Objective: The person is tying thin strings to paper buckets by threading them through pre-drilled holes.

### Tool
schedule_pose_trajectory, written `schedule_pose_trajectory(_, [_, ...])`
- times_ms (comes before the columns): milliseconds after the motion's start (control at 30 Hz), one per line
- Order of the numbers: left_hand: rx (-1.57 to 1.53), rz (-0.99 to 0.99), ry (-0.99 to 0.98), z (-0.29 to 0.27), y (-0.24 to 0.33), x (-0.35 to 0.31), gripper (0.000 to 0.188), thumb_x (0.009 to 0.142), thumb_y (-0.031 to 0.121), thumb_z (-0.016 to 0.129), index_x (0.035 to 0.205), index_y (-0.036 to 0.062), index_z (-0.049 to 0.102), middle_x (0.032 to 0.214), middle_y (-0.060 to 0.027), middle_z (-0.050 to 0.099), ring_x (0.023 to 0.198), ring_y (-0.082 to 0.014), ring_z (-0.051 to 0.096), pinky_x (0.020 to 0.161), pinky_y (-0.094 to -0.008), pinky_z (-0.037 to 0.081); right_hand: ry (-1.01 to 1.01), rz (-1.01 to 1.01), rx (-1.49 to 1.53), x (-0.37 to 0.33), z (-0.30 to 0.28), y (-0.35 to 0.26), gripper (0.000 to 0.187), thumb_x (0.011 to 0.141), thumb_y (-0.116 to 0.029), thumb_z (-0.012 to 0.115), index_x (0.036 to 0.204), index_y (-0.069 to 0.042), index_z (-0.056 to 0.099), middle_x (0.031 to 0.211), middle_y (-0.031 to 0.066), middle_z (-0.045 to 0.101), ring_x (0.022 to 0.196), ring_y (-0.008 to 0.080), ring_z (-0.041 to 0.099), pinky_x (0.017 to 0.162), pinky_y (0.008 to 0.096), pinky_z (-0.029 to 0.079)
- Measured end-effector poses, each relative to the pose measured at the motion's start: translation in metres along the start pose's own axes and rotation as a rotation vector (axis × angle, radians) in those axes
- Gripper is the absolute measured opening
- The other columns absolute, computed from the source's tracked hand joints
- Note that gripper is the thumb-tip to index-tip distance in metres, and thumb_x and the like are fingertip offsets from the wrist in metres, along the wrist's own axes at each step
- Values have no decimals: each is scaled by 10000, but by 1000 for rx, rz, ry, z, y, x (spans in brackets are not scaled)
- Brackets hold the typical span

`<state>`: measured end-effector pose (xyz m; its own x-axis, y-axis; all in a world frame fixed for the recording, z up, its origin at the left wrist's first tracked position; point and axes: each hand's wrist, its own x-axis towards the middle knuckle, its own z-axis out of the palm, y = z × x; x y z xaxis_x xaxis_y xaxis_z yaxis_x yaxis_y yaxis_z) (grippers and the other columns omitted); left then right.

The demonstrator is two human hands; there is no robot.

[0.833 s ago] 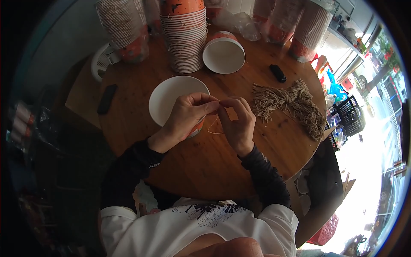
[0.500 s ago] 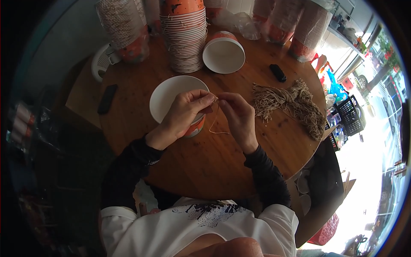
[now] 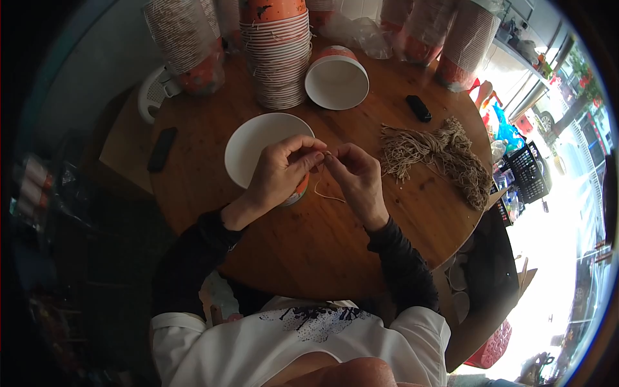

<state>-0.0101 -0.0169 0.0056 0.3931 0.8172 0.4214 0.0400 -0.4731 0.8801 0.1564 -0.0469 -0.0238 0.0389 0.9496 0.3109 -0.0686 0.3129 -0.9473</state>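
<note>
My left hand [image 3: 277, 169] and my right hand [image 3: 360, 179] meet fingertip to fingertip above the near right rim of a paper bucket [image 3: 250, 147]. Each pinches a thin tan string [image 3: 327, 196], whose loose tail curls down toward the table below. The bucket is white inside with an orange printed outside, its mouth facing up. My left hand covers part of its rim and side. Between the fingertips, the exact shape of the string is too small to make out. To the right of my right hand lies a loose bundle of tan strings [image 3: 419, 147].
A round wooden table [image 3: 309, 258] bears everything. Beyond the hands stand a tall stack of paper buckets [image 3: 278, 64] and a tipped bucket [image 3: 337, 84]. Bagged stacks [image 3: 467, 45] line the back. A dark flat object [image 3: 162, 148] lies left, a small black object [image 3: 419, 108] right.
My right hand's fingers have turned and bent closer to the left fingertips. The left hand has shifted slightly. The string's tail hangs nearly as before, and the bucket stays put.
</note>
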Motion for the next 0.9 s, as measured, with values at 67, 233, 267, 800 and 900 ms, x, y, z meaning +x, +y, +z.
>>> schedule_pose_trajectory(67, [15,-61,-75,-4,0,-1,105,948,46,600,1026,-5,650,914,-39,685,826,-75,644,721,-207,521,15,-60,-76,0,0,2,107,885,-88,669,900,17,649,821,15,661,789,69,603,729,233,485])
schedule_pose_trajectory(233, [179,2,-82,-6,4,-1,91,918,26,625,1001,-6,645,919,-35,679,826,-78,641,720,-212,517,37,-256,-287,3,-2,3,98,847,-59,671,911,12,653,811,66,640,765,149,624,718,273,495])
schedule_pose_trajectory(267, [274,47,-71,-6,4,-1,92,907,22,633,994,-8,641,926,-33,673,826,-79,636,724,-216,514,59,-294,-328,2,-1,-1,98,840,-56,670,911,11,654,812,72,630,764,163,619,715,280,494])
schedule_pose_trajectory(800, [-809,-509,-198,-15,-14,10,168,933,121,617,1049,5,654,950,-36,665,899,-97,612,842,-237,487,171,-375,-235,-2,2,-3,103,841,-26,685,932,-2,643,824,70,640,767,162,630,701,279,497])
schedule_pose_trajectory(900, [-765,-515,-158,-12,-7,9,179,938,123,616,1060,-2,653,954,-42,669,877,-104,621,827,-240,495,173,-490,-376,-3,4,-11,133,811,-10,710,931,-20,654,828,74,649,764,189,640,689,300,507])
